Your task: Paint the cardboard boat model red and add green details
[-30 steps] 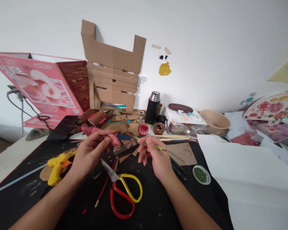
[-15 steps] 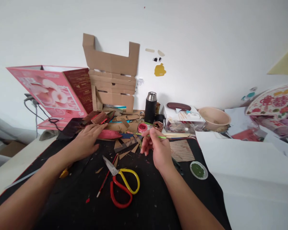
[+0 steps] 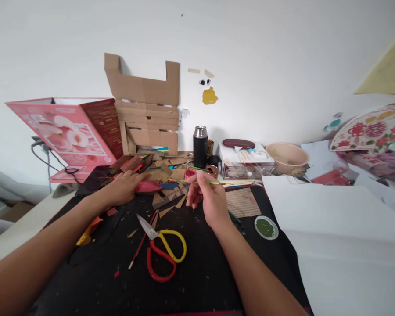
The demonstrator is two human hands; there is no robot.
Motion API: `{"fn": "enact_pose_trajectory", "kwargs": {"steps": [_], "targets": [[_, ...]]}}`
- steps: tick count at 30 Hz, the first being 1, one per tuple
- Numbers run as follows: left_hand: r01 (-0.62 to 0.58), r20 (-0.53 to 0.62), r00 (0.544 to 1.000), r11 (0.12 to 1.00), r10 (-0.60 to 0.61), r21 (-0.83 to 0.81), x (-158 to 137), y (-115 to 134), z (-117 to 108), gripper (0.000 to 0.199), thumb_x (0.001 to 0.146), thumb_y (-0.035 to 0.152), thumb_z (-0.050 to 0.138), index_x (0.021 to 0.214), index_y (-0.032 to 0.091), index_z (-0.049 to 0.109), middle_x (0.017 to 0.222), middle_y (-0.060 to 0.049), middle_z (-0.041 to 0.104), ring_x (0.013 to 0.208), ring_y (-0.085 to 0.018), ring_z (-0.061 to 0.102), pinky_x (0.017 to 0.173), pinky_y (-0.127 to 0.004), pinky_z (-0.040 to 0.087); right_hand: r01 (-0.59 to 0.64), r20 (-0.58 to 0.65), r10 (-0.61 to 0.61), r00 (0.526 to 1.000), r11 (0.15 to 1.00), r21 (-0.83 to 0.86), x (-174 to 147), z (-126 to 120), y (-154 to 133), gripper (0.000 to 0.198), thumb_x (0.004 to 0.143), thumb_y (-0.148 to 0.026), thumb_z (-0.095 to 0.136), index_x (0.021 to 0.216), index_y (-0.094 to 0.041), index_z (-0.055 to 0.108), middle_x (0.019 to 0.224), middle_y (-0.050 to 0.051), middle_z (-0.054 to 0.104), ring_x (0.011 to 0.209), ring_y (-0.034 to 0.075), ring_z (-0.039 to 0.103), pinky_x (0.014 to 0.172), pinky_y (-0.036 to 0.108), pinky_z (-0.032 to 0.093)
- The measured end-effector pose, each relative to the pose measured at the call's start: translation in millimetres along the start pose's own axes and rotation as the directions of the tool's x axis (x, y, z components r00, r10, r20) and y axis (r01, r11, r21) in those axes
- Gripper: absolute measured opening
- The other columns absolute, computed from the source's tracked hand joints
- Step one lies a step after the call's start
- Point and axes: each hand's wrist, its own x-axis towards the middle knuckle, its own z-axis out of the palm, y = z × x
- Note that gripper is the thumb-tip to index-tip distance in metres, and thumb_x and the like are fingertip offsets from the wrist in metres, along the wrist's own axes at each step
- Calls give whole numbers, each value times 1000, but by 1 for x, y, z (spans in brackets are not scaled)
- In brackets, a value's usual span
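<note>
My left hand (image 3: 125,186) reaches to the back left, its fingers stretched out beside a red-brown painted cardboard piece (image 3: 132,163) and a pink-red pointed piece (image 3: 148,186). Between the fingers of my right hand (image 3: 210,199) is a thin green paintbrush (image 3: 213,182), lying nearly level. Its left end is close to a small jar of pink-red paint (image 3: 190,174); whether they touch I cannot tell. Scissors (image 3: 164,248) with one red and one yellow handle lie partly spread in front of my hands, beside a red pencil (image 3: 142,242).
Cardboard scraps (image 3: 166,210) litter the black mat (image 3: 191,285). A black flask (image 3: 200,147) stands at the back. To the right are corrugated cardboard (image 3: 244,202), a lid of green paint (image 3: 266,228), a clear box (image 3: 246,169), a bowl (image 3: 288,158) and white paper (image 3: 342,237).
The view has shifted, so most things appear further left. My left hand's fingers have moved closer to the red-brown cardboard. My right hand keeps the paintbrush in much the same pose.
</note>
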Motion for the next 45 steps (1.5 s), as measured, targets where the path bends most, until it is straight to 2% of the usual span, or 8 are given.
{"fn": "enact_pose_trajectory", "kwargs": {"steps": [3, 7, 10, 17, 24, 31, 40, 45], "targets": [[-23, -43, 999, 1000, 22, -13, -2, -6, -4, 80, 78, 5, 61, 157, 7, 57, 150, -25, 69, 137, -42, 61, 116, -55, 43, -1, 12, 1, 1000, 1000, -5, 0, 1, -1, 62, 87, -80, 76, 84, -18, 74, 54, -3, 63, 38, 12, 60, 36, 18, 39], [-52, -153, 988, 993, 36, -104, -11, -14, -16, 74, 86, 19, 61, 158, 5, 53, 178, -28, 39, 153, -43, 50, 124, -56, 38, 18, -6, -18, 1000, 1000, -2, 0, 0, -1, 60, 90, -78, 75, 83, -18, 75, 53, -3, 63, 37, 11, 58, 36, 19, 40], [-22, -222, 974, 948, -52, -316, -22, -7, -27, 70, 90, 39, 67, 153, 8, 59, 153, -25, 69, 129, -40, 70, 111, -53, 52, 37, -51, -38, 998, 999, -5, 1, -1, 0, 57, 92, -75, 75, 83, -18, 74, 53, -3, 61, 38, 12, 59, 36, 19, 40], [-46, -140, 972, 432, -188, -901, -47, 60, -51, 70, 79, 49, 88, 141, 22, 67, 137, -15, 80, 121, -34, 77, 99, -44, 63, 16, -111, -18, 994, 1000, -19, 1, 0, 5, 59, 88, -77, 77, 84, -19, 72, 57, -3, 62, 39, 12, 61, 35, 18, 38], [-74, -107, 990, 296, -97, -952, -49, 103, -43, 100, 83, 51, 89, 168, 26, 44, 143, -16, 76, 124, -35, 75, 100, -42, 61, 16, -87, -25, 996, 995, -102, 0, -1, 9, 60, 86, -78, 79, 94, -18, 78, 81, 1, 69, 50, 12, 68, 37, 18, 40], [-116, -127, 992, 295, -17, -948, -44, 120, -33, 94, 88, 48, 86, 170, 29, 43, 138, -14, 77, 126, -34, 72, 101, -43, 58, -5, 14, 8, 1000, 986, -166, -1, 1, 13, 55, 89, -71, 80, 112, -21, 79, 80, 3, 74, 55, 14, 67, 38, 19, 44], [-110, -118, 993, 333, -3, -937, -47, 128, -36, 103, 87, 49, 87, 175, 30, 36, 133, -12, 78, 124, -33, 72, 102, -43, 57, -7, 54, 16, 998, 986, -169, -2, 1, 10, 50, 88, -68, 82, 108, -23, 78, 77, -1, 70, 52, 13, 61, 40, 21, 45], [-34, -35, 999, 40, -17, -999, -52, 123, -32, 89, 87, 70, 81, 163, 30, 57, 139, -16, 79, 131, -41, 71, 110, -53, 55, -37, 62, 44, 997, 993, -111, -1, -1, 7, 54, 88, -76, 79, 100, -23, 79, 66, -2, 66, 51, 15, 61, 40, 23, 45]]}}
